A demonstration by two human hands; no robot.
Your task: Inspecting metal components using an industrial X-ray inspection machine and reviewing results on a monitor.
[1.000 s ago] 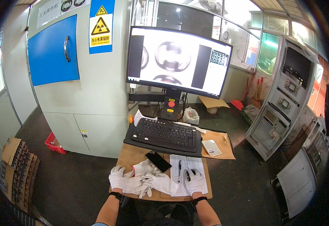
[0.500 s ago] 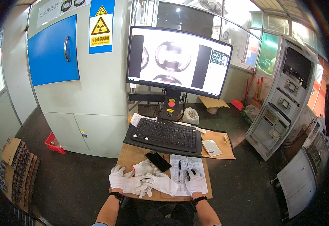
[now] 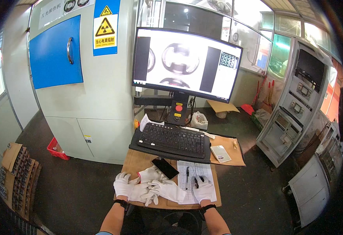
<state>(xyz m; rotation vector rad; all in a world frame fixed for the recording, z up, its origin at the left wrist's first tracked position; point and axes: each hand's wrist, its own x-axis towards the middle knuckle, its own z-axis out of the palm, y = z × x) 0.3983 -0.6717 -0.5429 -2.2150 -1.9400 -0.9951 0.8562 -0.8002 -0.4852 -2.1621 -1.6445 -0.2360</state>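
Two white-gloved hands rest at the near side of a cardboard-topped desk [image 3: 138, 157]. The left hand [image 3: 121, 185] lies beside a heap of loose white gloves [image 3: 167, 190], thumb out from the fingers; whether it pinches any cloth cannot be told. The right hand [image 3: 204, 191] is closed over a dark, mostly hidden object, apparently a computer mouse [image 3: 199, 179], on a printed sheet [image 3: 208, 168]. The mouse is likely light, stiff and smooth, a little slippery under fabric, best held by its flanks with the palm across its back; the spare gloves look soft and limp, easiest lifted by the cuffs. A black pen [image 3: 187, 172] lies on the sheet and a dark phone [image 3: 165, 168] beside the heap. Beyond sit a black keyboard [image 3: 172, 139], a lit monitor [image 3: 179, 60] showing round grey shapes and, to the left, a pale cabinet [image 3: 100, 90] with a blue door [image 3: 55, 55].
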